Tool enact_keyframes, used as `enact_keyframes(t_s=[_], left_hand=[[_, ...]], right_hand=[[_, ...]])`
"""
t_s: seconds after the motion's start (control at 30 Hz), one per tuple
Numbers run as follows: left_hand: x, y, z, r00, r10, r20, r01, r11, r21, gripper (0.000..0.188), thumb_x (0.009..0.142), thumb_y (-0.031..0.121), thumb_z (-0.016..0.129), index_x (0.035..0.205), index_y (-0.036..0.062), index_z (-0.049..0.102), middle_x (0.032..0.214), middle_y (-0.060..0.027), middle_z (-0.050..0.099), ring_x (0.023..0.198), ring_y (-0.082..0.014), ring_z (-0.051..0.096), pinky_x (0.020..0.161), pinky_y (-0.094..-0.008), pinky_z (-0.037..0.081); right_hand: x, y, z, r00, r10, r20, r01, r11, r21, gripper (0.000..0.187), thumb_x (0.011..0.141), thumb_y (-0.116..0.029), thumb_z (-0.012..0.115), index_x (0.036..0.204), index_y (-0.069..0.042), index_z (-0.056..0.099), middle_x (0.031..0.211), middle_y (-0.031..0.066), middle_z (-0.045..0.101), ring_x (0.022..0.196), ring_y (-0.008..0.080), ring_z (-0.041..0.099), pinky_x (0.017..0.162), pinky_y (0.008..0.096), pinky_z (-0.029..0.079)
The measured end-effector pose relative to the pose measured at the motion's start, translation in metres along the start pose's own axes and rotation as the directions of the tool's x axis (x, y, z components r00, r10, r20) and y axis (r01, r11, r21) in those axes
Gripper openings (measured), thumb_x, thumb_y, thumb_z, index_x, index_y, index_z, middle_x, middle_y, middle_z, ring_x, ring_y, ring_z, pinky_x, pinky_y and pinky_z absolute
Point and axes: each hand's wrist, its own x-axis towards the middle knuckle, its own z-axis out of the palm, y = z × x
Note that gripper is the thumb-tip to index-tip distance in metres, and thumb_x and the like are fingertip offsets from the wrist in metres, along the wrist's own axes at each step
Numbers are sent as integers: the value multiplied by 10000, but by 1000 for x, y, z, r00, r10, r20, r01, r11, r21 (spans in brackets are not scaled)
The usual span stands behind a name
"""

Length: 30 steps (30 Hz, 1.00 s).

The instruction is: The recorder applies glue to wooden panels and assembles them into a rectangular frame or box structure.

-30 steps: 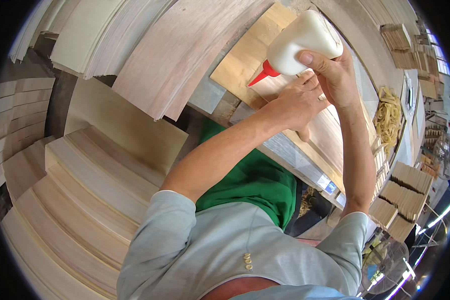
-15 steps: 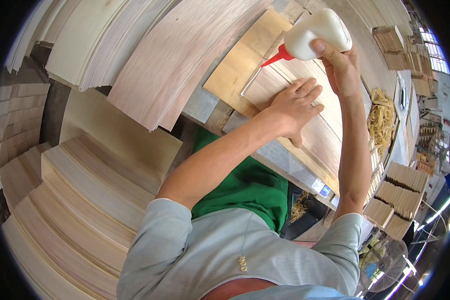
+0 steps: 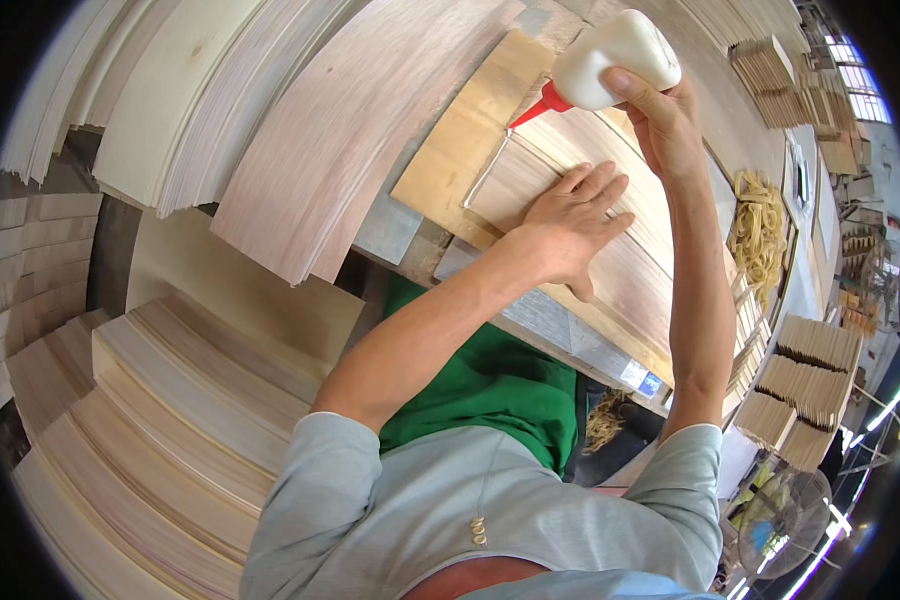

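My right hand is wrapped round a white glue bottle, tilted so its red nozzle points down to the left. The nozzle tip meets the edge of a thin wooden board. From the tip a white bead of glue runs along that board's left end. My left hand lies flat on the board with its fingers spread. Beneath the board is a yellowish wooden panel, which sticks out on the left.
Stacked veneer sheets lie left of the work. More long boards are piled at the lower left. To the right are a bundle of tan bands and stacks of small wooden slats. A fan stands at the lower right.
The bottle keeps its tilt, and the glue bead along the board's left end looks thicker. The whole view has shifted slightly. My left hand stays flat on the board.
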Motion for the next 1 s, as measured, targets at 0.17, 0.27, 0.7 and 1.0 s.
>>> enact_keyframes(t_s=[0.17,0.27,0.7,1.0], left_hand=[[0,-1,1,1000,6,-18,-6,1000,-12,986,585,428,811,1416,121,378,1528,-177,209,1441,-322,83,1176,-437,90],[0,0,0,999,14,-39,-14,1000,-7,982,574,426,818,1404,117,392,1522,-185,220,1437,-330,102,1174,-441,99],[10,9,3,998,43,-35,-44,999,-9,1017,546,453,827,1408,127,396,1522,-198,216,1431,-343,131,1167,-456,121],[7,8,-2,999,36,7,-37,998,56,1064,544,473,828,1440,136,364,1538,-198,176,1437,-341,110,1164,-463,106]], right_hand=[[9,-1,-7,1000,-17,4,17,999,-32,452,836,-146,709,1235,-22,535,1113,86,627,1030,188,599,866,366,491],[16,-1,-11,999,-46,6,46,996,-71,471,828,-147,721,1244,-36,529,1117,82,625,1058,197,590,885,382,488],[10,-11,-50,957,-157,-246,145,987,-66,552,824,-171,724,1290,-36,463,1133,108,613,1047,226,605,866,374,528],[-125,-122,-146,831,-31,-555,51,998,21,413,896,-216,616,1256,-52,495,1081,85,626,937,223,641,792,390,543]])
